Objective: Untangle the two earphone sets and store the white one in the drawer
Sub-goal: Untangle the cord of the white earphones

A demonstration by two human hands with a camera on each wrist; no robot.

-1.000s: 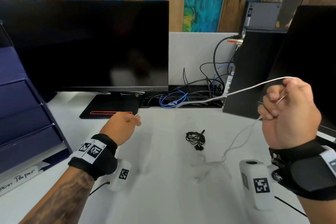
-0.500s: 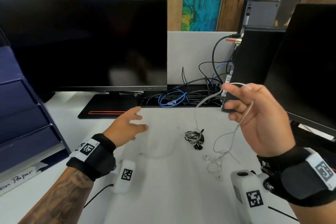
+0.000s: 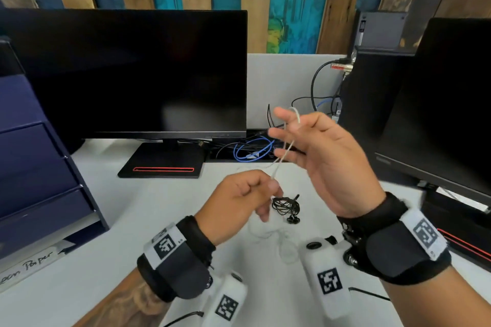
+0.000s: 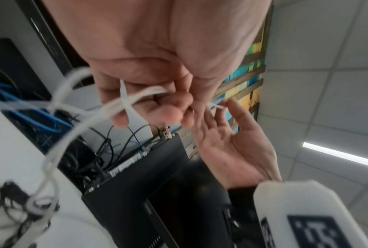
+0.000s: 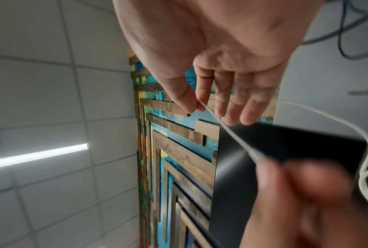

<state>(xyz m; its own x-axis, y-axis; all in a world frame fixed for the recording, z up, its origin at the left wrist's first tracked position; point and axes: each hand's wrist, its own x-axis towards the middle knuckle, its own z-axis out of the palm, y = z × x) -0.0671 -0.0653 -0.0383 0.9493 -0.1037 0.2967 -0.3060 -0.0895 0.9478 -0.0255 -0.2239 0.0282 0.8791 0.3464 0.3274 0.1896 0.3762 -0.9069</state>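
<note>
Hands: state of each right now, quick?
Left hand: closed, fingers curled, pinching the thin white earphone cable.
Right hand: thumb and forefinger pinch the same cable; other fingers extended.

White earphones [image 3: 282,156] strung between both hands; black earphones [image 3: 286,207] bundled on desk.

On the desk [image 3: 132,220], the left monitor [image 3: 127,71] stands behind the hands, the drawer unit [image 3: 39,167] to its left, the second monitor [image 3: 451,103] at right. The black earphones [image 3: 287,207] lie on the desk between the left hand [image 3: 239,199] and right hand [image 3: 324,162]. The white earphone cable [image 3: 284,151] runs between both hands, above the desk.
</note>
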